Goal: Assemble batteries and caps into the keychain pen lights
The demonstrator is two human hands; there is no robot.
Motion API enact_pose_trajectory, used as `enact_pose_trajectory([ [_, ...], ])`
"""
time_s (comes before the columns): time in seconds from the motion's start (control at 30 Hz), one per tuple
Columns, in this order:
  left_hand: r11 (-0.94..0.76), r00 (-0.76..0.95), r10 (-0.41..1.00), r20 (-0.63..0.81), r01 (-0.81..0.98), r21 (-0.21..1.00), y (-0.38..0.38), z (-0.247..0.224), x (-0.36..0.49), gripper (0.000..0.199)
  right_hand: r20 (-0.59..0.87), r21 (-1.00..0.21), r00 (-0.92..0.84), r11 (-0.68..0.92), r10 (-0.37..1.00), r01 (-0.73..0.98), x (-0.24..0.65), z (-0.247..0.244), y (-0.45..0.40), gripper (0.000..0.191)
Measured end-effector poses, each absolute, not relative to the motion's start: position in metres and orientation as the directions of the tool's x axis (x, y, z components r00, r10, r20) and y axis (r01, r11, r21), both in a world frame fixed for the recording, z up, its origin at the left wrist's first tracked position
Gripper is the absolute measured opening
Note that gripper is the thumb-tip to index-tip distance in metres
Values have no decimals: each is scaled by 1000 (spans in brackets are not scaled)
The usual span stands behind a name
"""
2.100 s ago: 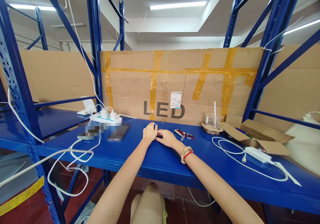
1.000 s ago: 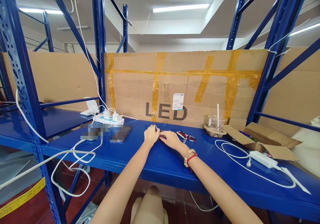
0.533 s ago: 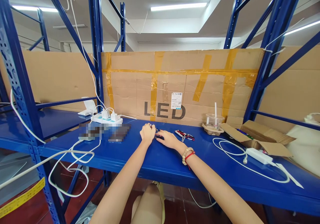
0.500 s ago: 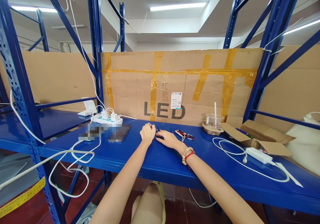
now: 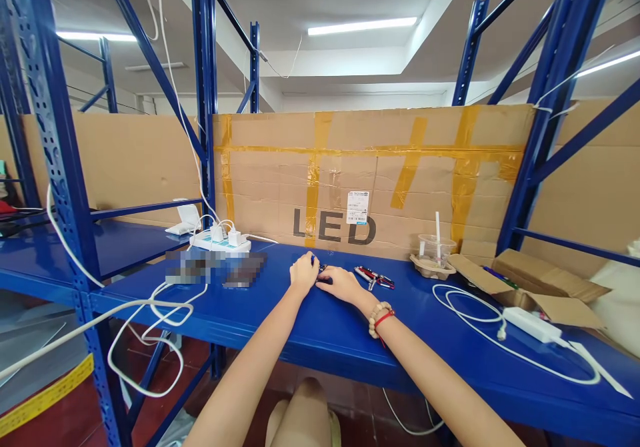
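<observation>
On blue table, between both hands, small object is showing, mostly hidden by fingers. Left hand is curling fingers round it, holding it; right hand is bending fingers close to it, cannot tell whether gripping. Beads and red string are circling right wrist. Just right, red tool is lying. Farther right, cup, open box and white adapter are resting. Well left, power strip is holding plugs.

Power strip left, cup and open box right, cardboard panel behind, all on the table.
</observation>
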State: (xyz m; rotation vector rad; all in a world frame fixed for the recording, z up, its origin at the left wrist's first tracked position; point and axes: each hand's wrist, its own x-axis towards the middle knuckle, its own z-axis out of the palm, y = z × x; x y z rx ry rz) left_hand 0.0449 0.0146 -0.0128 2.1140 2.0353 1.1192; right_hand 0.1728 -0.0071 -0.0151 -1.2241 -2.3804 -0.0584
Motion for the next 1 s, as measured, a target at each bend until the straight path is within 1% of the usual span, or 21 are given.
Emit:
enact_pose_trajectory([
  [0.2,-149,-93,878,469,879,453,17,-12,44,29,419,-236,-471,594,776,770,174,-18,-3,20],
  [0.5,-243,12,862,507,887,392,15,-12,44,36,472,-390,-418,609,776,691,177,-21,2,14],
  [0.6,-279,44,848,528,884,375,15,-12,44,32,514,-454,-346,591,785,667,181,-21,6,15],
  [0.8,-342,95,820,565,872,351,17,-13,43,27,577,-583,-130,518,806,626,192,-19,14,21],
  [0.9,-403,172,812,557,857,322,18,-14,44,23,592,-611,-91,520,801,597,194,-20,16,26],
  [1.0,-450,241,808,538,841,301,18,-14,44,22,603,-606,-105,539,791,585,194,-21,16,28],
])
